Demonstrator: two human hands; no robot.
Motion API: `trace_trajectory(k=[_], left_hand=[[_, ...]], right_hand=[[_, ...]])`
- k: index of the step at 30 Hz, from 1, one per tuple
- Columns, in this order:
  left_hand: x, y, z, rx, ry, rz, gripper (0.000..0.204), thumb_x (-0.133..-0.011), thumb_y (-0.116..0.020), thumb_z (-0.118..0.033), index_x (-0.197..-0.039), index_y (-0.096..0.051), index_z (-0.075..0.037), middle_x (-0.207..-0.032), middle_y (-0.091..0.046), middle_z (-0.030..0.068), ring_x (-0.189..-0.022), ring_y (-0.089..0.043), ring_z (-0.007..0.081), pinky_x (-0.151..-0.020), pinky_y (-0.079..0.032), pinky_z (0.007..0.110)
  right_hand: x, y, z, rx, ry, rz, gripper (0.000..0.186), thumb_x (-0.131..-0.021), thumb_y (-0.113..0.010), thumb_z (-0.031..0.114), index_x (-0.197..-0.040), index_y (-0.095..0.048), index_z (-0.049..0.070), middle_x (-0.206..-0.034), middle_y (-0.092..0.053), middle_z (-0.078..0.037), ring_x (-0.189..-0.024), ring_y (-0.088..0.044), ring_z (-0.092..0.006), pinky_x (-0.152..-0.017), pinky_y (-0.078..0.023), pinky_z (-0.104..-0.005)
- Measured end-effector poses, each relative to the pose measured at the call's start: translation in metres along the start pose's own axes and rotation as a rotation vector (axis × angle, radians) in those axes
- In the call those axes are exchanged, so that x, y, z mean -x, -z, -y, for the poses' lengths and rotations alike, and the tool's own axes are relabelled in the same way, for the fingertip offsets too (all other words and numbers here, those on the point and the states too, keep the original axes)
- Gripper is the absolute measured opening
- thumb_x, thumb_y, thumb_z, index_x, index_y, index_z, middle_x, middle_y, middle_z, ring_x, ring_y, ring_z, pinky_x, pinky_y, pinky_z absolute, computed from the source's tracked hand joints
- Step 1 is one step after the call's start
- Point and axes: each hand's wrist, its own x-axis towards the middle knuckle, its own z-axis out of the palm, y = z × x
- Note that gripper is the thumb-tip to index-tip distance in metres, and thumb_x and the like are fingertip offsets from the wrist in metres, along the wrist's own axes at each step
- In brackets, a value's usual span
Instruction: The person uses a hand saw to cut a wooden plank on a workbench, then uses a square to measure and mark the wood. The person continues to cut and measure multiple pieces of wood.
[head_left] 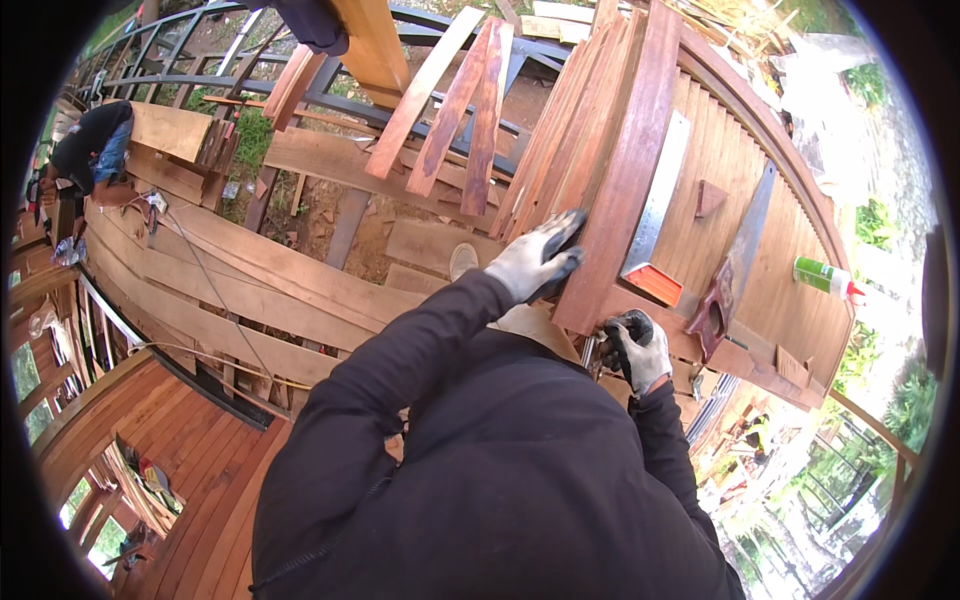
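Note:
My left hand [535, 262], in a white glove with dark fingertips, rests against the left edge of a thick reddish-brown beam [625, 190], thumb and fingers apart. At the beam's near end, my right hand [637, 350], gloved alike, is curled closed. Its fingers hide what they hold, if anything; a shiny metal piece [588, 352] shows just left of them. The beam borders a slatted wooden panel [775, 225]. On the panel lie a try square [660, 215] with an orange handle, a handsaw [738, 262], a triangular wood offcut [710, 199] and a green-and-white bottle [822, 275] with a red cap.
Long boards [570, 130] are stacked left of the beam, with several loose strips [440, 110] beyond. Planks [270, 270] span bare ground at left, crossed by a cord [205, 275]. Another person [90, 150] bends over at far left. A yellowish post [372, 50] stands ahead.

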Motion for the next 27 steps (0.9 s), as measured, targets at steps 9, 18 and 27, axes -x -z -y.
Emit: trace_trajectory(k=[9, 18, 27], left_hand=[[-0.062, 0.013, -0.006, 0.394, 0.047, -0.141, 0.074, -0.094, -0.068, -0.016, -0.153, -0.027, 0.004, -0.152, -0.041, 0.0223, -0.138, -0.044, 0.0271, -0.113, -0.04, 0.036], [-0.191, 0.006, -0.054, -0.067, 0.084, -0.324, 0.085, -0.087, -0.072, -0.036, -0.152, -0.033, 0.002, -0.147, -0.049, 0.0244, -0.135, -0.05, 0.03, -0.11, -0.04, 0.034], [-0.232, 0.007, 0.003, 0.016, 0.026, -0.312, 0.075, -0.094, -0.065, -0.019, -0.156, -0.026, -0.002, -0.14, -0.054, 0.0188, -0.121, -0.056, 0.0238, -0.102, -0.044, 0.031]], right_hand=[[0.003, -0.01, 0.015, 0.53, 0.315, -0.075, 0.029, -0.087, -0.075, 0.03, -0.09, -0.062, 0.004, -0.075, -0.07, -0.012, -0.072, -0.071, -0.0275, -0.068, -0.056, -0.0368], [0.003, -0.005, -0.036, 0.108, 0.18, 0.216, 0.03, -0.097, -0.06, 0.03, -0.11, -0.073, 0.006, -0.099, -0.075, -0.014, -0.091, -0.071, -0.0256, -0.083, -0.053, -0.0357], [-0.015, -0.011, -0.061, 0.45, 0.695, 0.232, 0.029, -0.091, -0.062, 0.023, -0.115, -0.07, 0.01, -0.107, -0.073, -0.012, -0.095, -0.07, -0.0286, -0.087, -0.054, -0.0357]])
